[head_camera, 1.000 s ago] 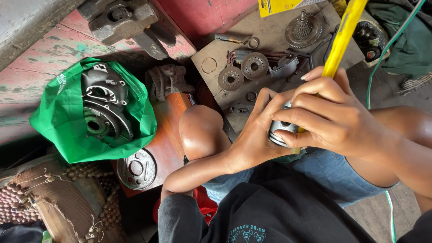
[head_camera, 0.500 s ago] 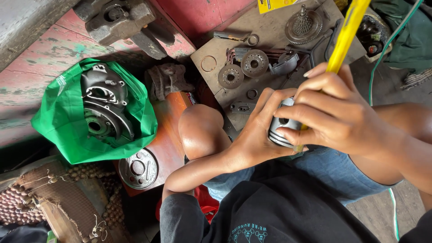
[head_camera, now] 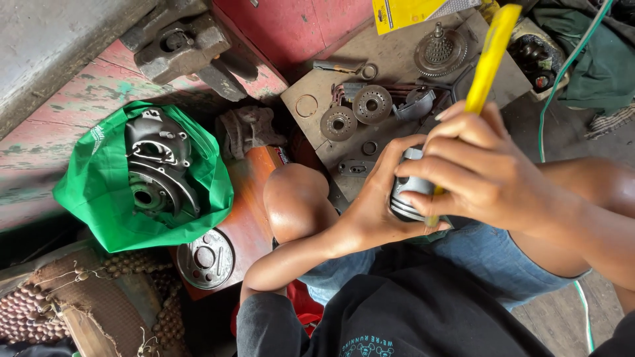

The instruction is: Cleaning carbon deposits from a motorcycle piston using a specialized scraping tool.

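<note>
We have the left hand (head_camera: 374, 211) wrapped around a grey metal piston (head_camera: 407, 192), held above the lap, just off the knee (head_camera: 294, 201). The right hand (head_camera: 483, 172) is clenched on a yellow-handled tool (head_camera: 486, 63), its tip down at the piston's side — likely prying or scraping there; steady leverage is needed next. Nearby: round gears (head_camera: 357, 112) on a board, an engine casing (head_camera: 159, 172) in a green bag (head_camera: 92, 198) — well apart, nothing blocking.

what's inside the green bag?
The green bag lies open on the red bench edge, and a dark metal engine casing with round openings sits in it. The bag's folds cover the casing's underside, so anything below it cannot be seen.
</note>
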